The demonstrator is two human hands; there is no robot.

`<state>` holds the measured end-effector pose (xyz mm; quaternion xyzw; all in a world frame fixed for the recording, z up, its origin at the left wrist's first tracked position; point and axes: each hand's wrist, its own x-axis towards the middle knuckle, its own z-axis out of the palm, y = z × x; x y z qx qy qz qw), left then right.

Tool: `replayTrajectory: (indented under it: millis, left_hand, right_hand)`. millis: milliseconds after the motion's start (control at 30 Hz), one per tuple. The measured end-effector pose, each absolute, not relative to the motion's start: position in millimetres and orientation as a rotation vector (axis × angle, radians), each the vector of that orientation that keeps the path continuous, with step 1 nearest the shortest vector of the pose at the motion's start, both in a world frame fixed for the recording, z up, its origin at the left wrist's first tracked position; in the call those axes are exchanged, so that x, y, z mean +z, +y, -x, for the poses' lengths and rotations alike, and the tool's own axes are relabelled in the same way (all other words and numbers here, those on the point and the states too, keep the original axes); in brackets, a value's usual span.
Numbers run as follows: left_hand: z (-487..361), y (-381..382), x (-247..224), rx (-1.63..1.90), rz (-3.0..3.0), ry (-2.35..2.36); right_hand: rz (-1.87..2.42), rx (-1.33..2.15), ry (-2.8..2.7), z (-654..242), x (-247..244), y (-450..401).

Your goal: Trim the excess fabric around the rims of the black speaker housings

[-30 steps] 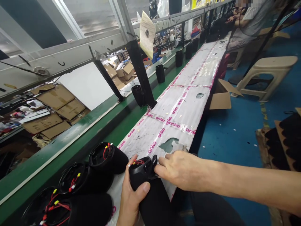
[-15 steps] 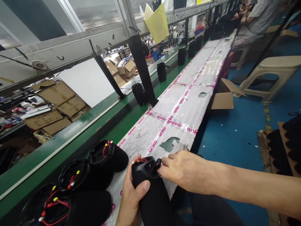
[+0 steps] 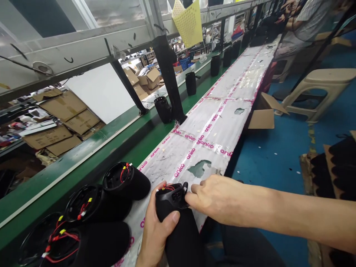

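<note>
A black cylinder (image 3: 182,237) with red wires in its open top is tilted at the bottom centre. My left hand (image 3: 158,230) wraps round its upper end, thumb across the near side. At the rim, beside a recessed port, my right hand (image 3: 201,196) is closed with its fingertips against a small black flap (image 3: 185,188). Whether the fingertips pinch the flap or only press it is hard to tell. More black cylinders (image 3: 140,183) with red wires and yellow tags lie to the left.
The bench (image 3: 214,129) has a white covering with pink lettering. A green conveyor (image 3: 133,148) carries upright black cylinders. Metal posts stand beside it. To the right are an open carton (image 3: 261,118), a stool (image 3: 328,78) and, farther back, a seated person (image 3: 311,22).
The black flap at the rim stands more upright, and my right fingers have shifted slightly down around it. My left hand keeps its hold. The view has shifted slightly.
</note>
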<state>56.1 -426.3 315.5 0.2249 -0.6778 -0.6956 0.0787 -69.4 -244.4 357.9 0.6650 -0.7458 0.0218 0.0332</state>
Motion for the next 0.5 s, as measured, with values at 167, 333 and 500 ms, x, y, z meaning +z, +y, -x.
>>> replayTrajectory:
  millis: [167,333,500]
  left_hand:
    - [-52.5,-421.9,319.9,-1.976,-0.624,-2.136]
    - [-50.3,-420.2,320.9,-2.128,-0.589,-1.992]
    - [-52.3,-423.4,316.5,-2.287,-0.617,-1.776]
  right_hand:
    - [-2.047,0.119,-2.322,71.4,349.8,-242.1]
    - [-1.989,0.369,-2.209,71.8,323.7,-238.2]
    - [-1.911,0.677,-2.185,65.9,318.4,-241.4]
